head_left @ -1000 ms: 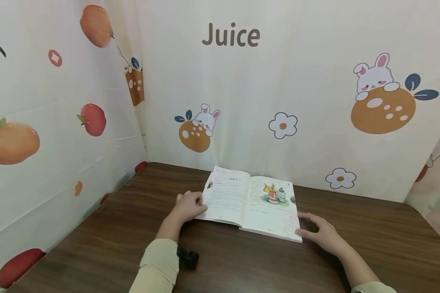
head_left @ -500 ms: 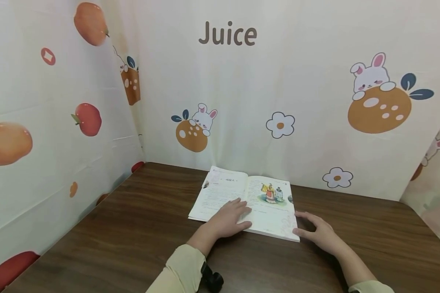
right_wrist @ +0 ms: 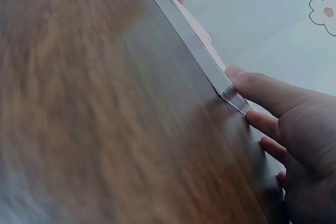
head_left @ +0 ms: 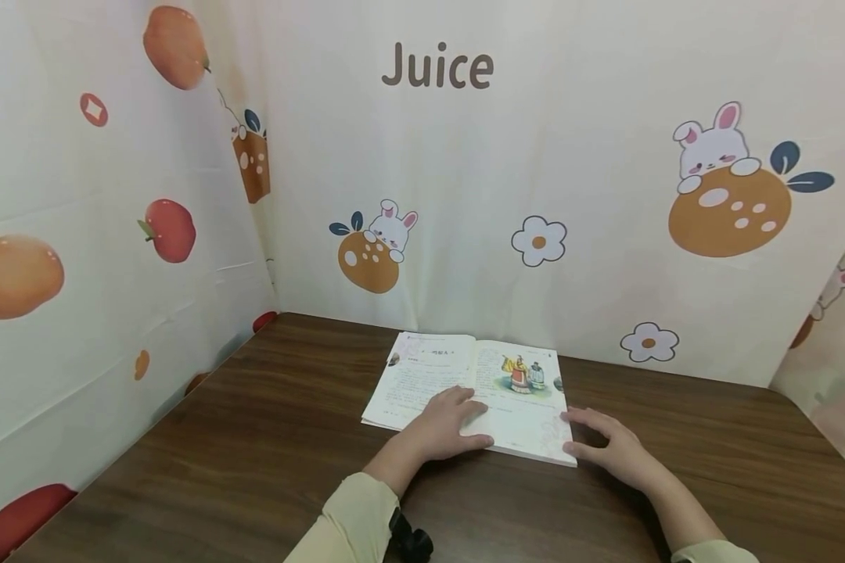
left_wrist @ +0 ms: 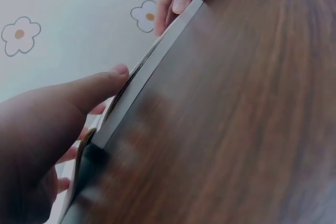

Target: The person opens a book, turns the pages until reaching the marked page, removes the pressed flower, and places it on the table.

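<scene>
An open book (head_left: 528,426) lies on the table, printed text on its left page and a coloured drawing of figures on its right page. My left hand (head_left: 442,426) rests spread over the lower middle of the book, across the inner fold. Its thumb reaches along the near edge, as the left wrist view shows beside the book's page block (left_wrist: 137,82). At the book's right side is my right hand (head_left: 616,447), with loosely bent fingers. In the right wrist view its thumb (right_wrist: 244,77) touches the near right corner and a fingertip meets the side edge.
The dark wooden table (head_left: 239,438) extends around the book. A pale curtain (head_left: 465,195) with printed fruit, rabbits and flowers stands right behind the book, and another printed sheet (head_left: 113,328) borders the left side. A black wrist-worn device (head_left: 410,539) sits at my left sleeve.
My left hand has moved from the book's left edge rightward onto its lower middle. The far edge of the left page now lies flatter. My right hand stays at the right edge.
</scene>
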The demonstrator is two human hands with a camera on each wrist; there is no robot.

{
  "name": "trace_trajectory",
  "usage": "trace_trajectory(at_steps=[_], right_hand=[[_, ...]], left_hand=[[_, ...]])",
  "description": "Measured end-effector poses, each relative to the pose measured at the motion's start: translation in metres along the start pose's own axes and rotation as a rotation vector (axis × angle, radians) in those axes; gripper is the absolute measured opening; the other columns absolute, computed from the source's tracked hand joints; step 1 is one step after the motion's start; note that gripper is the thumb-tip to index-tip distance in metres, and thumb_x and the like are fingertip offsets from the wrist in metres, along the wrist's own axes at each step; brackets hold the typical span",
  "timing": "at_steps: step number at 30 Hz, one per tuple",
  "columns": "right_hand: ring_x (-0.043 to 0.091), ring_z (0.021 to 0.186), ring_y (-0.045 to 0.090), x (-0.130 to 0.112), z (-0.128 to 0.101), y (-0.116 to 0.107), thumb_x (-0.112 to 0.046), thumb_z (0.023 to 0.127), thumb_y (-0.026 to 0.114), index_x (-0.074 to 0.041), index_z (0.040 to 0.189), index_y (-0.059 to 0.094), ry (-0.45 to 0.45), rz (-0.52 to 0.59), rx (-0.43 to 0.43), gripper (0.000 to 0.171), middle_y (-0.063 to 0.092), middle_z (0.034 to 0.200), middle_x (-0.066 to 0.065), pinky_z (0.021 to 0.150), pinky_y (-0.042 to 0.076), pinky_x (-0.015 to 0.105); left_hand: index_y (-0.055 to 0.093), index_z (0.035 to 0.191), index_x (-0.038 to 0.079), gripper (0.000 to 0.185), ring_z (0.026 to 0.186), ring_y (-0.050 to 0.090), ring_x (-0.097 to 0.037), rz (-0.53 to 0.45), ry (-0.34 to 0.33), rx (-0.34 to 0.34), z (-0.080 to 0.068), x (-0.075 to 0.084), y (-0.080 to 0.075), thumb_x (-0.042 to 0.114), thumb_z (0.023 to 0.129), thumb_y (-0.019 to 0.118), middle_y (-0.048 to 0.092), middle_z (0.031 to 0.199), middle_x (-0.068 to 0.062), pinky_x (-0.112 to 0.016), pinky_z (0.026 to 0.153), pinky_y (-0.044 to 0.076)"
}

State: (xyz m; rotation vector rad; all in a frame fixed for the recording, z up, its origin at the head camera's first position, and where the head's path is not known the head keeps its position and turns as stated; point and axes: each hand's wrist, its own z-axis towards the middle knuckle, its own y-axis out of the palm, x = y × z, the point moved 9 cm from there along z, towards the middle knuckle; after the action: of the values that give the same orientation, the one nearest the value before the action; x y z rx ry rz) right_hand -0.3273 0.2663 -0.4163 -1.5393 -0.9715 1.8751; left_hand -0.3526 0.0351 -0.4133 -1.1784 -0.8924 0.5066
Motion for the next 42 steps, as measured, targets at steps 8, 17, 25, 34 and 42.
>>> trace_trajectory(at_steps=[8,17,25,34,42], right_hand=[[0.048,0.126,0.027,-0.005,-0.002,-0.001,-0.043,0.078,0.07,-0.015,0.13,0.053,-0.065,-0.042,-0.013,0.061,0.041,0.137,0.022,0.091,0.021,0.069],[0.048,0.127,0.026,-0.005,-0.001,0.0,-0.044,0.078,0.069,-0.015,0.127,0.056,-0.048,-0.034,0.008,0.058,0.041,0.137,0.022,0.091,0.019,0.07],[0.046,0.125,0.032,-0.005,0.001,-0.001,-0.049,0.083,0.062,-0.015,0.125,0.057,-0.006,-0.038,0.052,0.054,0.046,0.135,0.018,0.09,0.025,0.069],[0.045,0.125,0.033,-0.003,0.002,-0.001,-0.05,0.085,0.058,-0.015,0.124,0.058,0.009,-0.036,0.05,0.053,0.047,0.134,0.018,0.089,0.024,0.069],[0.048,0.125,0.031,-0.004,0.001,0.0,-0.045,0.092,0.051,-0.009,0.135,0.047,0.006,-0.01,0.056,0.057,0.042,0.136,0.024,0.089,0.02,0.068]], left_hand=[[0.054,0.128,0.021,0.059,0.134,0.027,-0.023,0.039,0.006,0.03,-0.001,0.009,0.0,0.059,0.083,0.054,0.04,0.14,-0.002,-0.054,0.104,0.022],[0.058,0.121,0.026,0.05,0.123,0.037,-0.019,0.06,0.021,0.067,-0.002,0.016,-0.002,0.059,0.083,0.055,0.046,0.131,0.003,-0.06,0.1,0.022],[0.068,0.098,0.03,0.037,0.104,0.049,-0.01,0.198,0.094,0.177,-0.001,0.039,-0.007,0.061,0.081,0.056,0.057,0.105,0.012,-0.054,0.102,0.025],[0.071,0.093,0.031,0.017,0.076,0.055,-0.002,0.299,0.189,0.312,0.008,0.086,-0.006,0.042,0.086,0.061,0.064,0.088,0.018,-0.017,0.062,0.039],[0.069,0.099,0.036,0.016,0.073,0.053,0.0,0.279,0.052,0.286,0.031,0.1,0.012,0.04,0.086,0.061,0.061,0.082,0.021,-0.016,0.058,0.038]])
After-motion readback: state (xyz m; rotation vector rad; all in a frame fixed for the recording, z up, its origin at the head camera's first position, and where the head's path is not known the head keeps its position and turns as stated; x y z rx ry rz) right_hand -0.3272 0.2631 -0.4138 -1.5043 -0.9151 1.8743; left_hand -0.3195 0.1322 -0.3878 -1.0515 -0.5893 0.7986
